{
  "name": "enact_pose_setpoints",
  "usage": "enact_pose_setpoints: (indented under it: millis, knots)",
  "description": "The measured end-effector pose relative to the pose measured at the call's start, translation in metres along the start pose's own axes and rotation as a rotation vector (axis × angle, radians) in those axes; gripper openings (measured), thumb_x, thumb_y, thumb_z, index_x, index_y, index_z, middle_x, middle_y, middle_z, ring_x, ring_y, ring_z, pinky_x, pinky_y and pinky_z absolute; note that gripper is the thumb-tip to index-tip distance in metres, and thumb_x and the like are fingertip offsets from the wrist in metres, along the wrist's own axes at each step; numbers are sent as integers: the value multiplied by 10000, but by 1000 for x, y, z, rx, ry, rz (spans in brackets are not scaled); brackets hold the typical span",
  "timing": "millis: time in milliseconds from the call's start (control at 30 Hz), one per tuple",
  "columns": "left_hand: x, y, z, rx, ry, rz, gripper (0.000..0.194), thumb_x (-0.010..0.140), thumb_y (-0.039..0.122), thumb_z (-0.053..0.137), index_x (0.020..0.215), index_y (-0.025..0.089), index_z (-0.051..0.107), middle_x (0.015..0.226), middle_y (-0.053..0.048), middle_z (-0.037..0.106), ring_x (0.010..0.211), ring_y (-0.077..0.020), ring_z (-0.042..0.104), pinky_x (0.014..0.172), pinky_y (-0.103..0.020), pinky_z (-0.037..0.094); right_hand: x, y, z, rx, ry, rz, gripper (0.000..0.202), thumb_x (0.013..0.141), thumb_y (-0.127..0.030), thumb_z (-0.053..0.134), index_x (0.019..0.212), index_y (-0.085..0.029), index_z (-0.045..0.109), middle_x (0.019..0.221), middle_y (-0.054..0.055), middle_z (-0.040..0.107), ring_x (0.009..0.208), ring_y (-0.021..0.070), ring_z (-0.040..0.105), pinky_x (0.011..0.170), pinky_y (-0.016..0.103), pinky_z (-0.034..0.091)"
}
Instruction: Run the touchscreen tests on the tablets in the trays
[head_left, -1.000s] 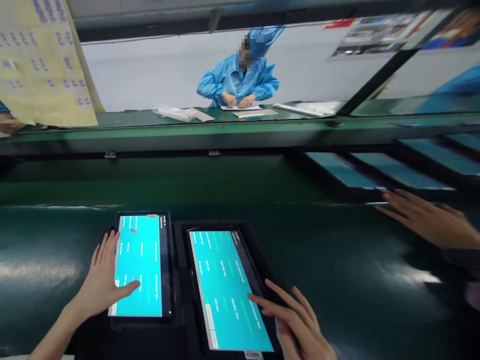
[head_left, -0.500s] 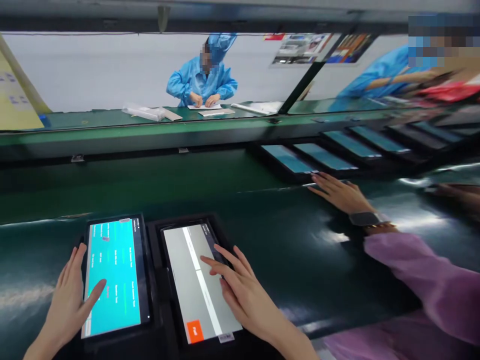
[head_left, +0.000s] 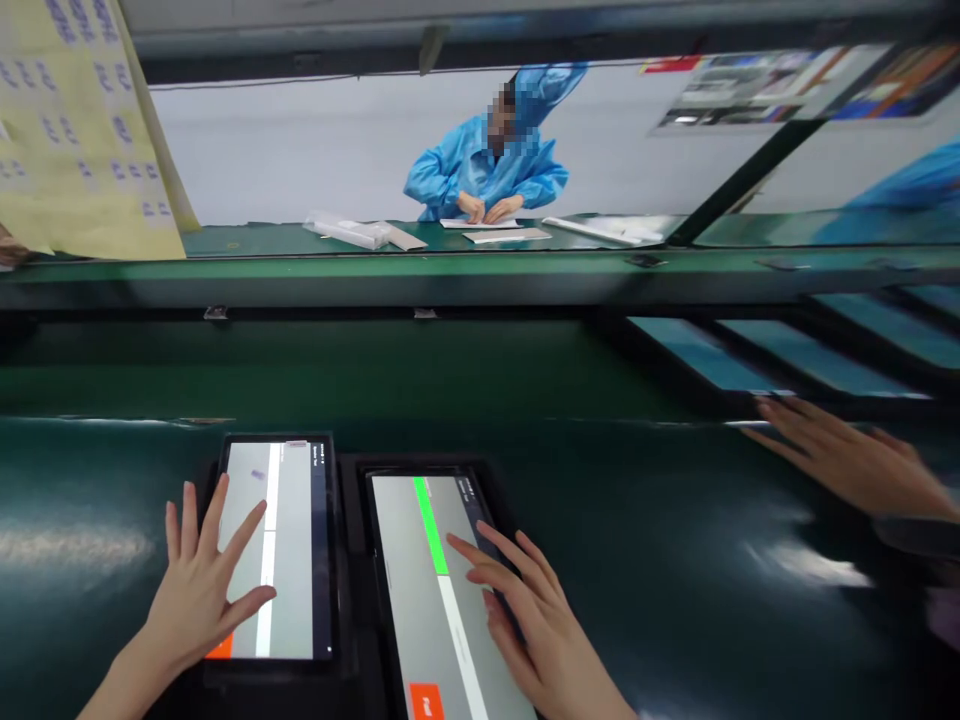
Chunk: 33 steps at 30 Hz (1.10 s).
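A: State of the hands?
B: Left hand [head_left: 193, 590]: fingers splayed wide, nothing held, over the left tablet [head_left: 296, 560] at 8 o'clock. Right hand [head_left: 544, 625]: loosely fanned, nothing held, over the right tablet [head_left: 433, 620] at 6 o'clock. Fingertip contact: cannot tell for either.

A: Screens?
B: Right: green bar [head_left: 430, 525] toward 12, white bar [head_left: 461, 640] below, orange block [head_left: 427, 700] near the bottom. Left: white strip [head_left: 270, 530]; orange patch [head_left: 220, 648] beside the thumb base.

A: Possible faults?
B: Judged likeliest: stray touch. A dropped left wrist could tap that patch; trailing right fingers could brush the glass. Off-centre pressure might shift the tablet in its black tray [head_left: 369, 630].

A: Nearby?
B: Another person's hand [head_left: 847, 455], between 3 and 4 o'clock, well apart.
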<state>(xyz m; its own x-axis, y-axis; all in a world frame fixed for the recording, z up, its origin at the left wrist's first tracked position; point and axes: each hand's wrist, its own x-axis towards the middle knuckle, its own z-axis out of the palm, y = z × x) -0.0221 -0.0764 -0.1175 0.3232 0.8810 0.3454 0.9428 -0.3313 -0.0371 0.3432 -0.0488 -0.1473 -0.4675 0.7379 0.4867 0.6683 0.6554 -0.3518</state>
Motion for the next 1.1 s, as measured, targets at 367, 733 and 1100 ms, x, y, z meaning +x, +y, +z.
enact_pose_setpoints:
  millis: [367,733,1100]
  knots:
    - [1,-3,3,-9,-18,6,701,916,601,386,1510,292,175,1582,-140,65,1404,-506,-2,1052,-756,113,2,-3,-1,-18,-19,-21,196,900,-99,398,987,-238,505,1176,55,676,1295,260,477,1042,545,400]
    - [1,-3,2,-9,-47,-2,702,914,601,398,1510,301,182,1584,-131,69,1413,-483,-17,1081,-726,92,6,-7,-9,-19,-25,-149,203,858,-90,464,982,-223,555,1078,39,715,1257,252,521,1110,511,329]
    - [4,0,-1,21,-65,-9,699,937,562,380,1521,258,145,1578,-157,78,1415,-476,-3,1100,-698,106,10,-13,-14,54,37,-187,255,839,-45,470,987,-205,603,824,-14,738,1138,223,626,1158,423,265]
